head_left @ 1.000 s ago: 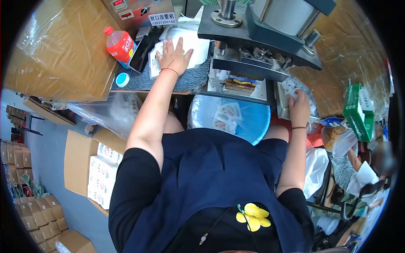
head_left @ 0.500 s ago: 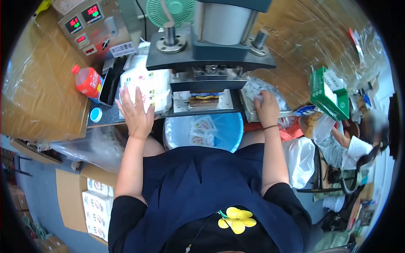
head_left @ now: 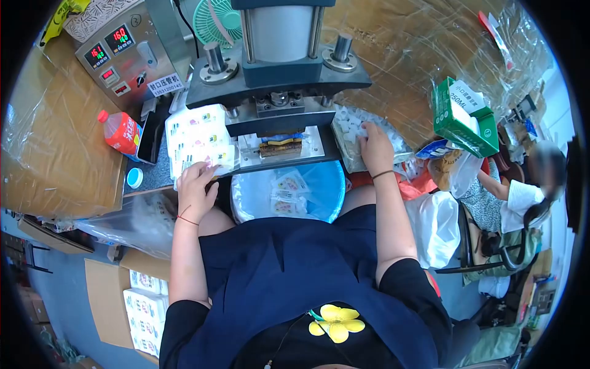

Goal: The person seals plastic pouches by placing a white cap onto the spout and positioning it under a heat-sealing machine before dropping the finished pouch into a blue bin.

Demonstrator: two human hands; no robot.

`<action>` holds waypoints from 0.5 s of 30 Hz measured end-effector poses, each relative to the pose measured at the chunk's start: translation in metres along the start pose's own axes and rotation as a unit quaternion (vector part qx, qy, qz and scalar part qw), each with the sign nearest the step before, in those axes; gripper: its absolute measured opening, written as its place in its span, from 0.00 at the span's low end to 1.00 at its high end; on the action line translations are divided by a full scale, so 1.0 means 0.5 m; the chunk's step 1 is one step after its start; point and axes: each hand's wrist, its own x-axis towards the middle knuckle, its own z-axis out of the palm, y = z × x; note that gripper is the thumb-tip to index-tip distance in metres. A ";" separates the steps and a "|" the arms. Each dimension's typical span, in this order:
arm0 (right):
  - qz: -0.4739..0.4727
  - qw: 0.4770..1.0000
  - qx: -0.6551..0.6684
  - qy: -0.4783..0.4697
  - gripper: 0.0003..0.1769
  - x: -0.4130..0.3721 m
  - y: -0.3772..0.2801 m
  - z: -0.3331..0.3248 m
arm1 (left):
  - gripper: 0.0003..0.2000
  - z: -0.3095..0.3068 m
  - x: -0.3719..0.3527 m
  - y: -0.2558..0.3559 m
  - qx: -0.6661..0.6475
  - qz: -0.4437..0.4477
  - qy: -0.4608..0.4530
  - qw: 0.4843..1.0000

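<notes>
My left hand (head_left: 195, 189) rests on the near edge of a stack of printed white pouches (head_left: 200, 140), its fingers bent over the edge and slightly apart. My right hand (head_left: 377, 149) reaches into a tray of small translucent white pieces (head_left: 356, 123); its fingertips are drawn together, and what they hold is too small to name. Between my hands stands the press (head_left: 279, 104), with a metal fixture (head_left: 281, 147) holding brown, yellow and blue layers beneath it.
A blue bin (head_left: 335, 194) with pouches inside is below the press. On the left are a red-labelled bottle (head_left: 128, 132), a blue-rimmed cap (head_left: 134, 178) and a carton of pouches (head_left: 104, 301). A green box (head_left: 464, 120) lies right; another person (head_left: 522, 200) sits beyond.
My left hand has moved down from the middle of the stack to its near edge. My right hand is still at the tray, its fingers shifted. The whole view has shifted slightly.
</notes>
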 end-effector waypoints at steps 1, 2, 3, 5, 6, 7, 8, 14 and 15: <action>-0.008 1.000 0.003 0.008 0.18 -0.004 0.001 -0.001 | 0.22 0.002 -0.004 -0.006 -0.010 0.002 -0.006 1.000; -0.016 1.000 0.005 0.016 0.17 -0.006 0.003 -0.003 | 0.23 0.005 -0.009 -0.011 -0.020 0.005 -0.011 1.000; -0.025 0.999 0.007 0.027 0.17 -0.003 0.003 -0.009 | 0.23 0.006 -0.009 -0.014 -0.037 -0.012 -0.016 0.999; -0.102 0.985 0.025 0.140 0.15 0.002 0.006 -0.027 | 0.23 0.004 -0.008 -0.024 -0.068 -0.046 -0.024 0.996; -0.140 0.970 0.034 0.196 0.14 0.005 0.008 -0.038 | 0.22 0.012 -0.009 -0.041 -0.065 0.005 0.008 0.998; -0.062 0.977 0.121 0.164 0.13 -0.003 0.006 -0.052 | 0.21 0.013 -0.015 -0.036 -0.083 -0.005 0.031 0.996; 0.017 0.970 0.207 0.129 0.12 -0.019 0.003 -0.071 | 0.19 0.015 -0.019 -0.028 -0.099 -0.014 0.054 0.993; -0.030 0.962 0.266 0.061 0.11 -0.054 -0.080 -0.137 | 0.09 -0.022 -0.019 0.141 -0.590 -0.222 0.032 0.776; 0.016 0.948 0.310 -0.061 0.09 -0.067 -0.112 -0.143 | 0.09 -0.006 -0.023 0.153 -0.570 -0.213 -0.026 0.793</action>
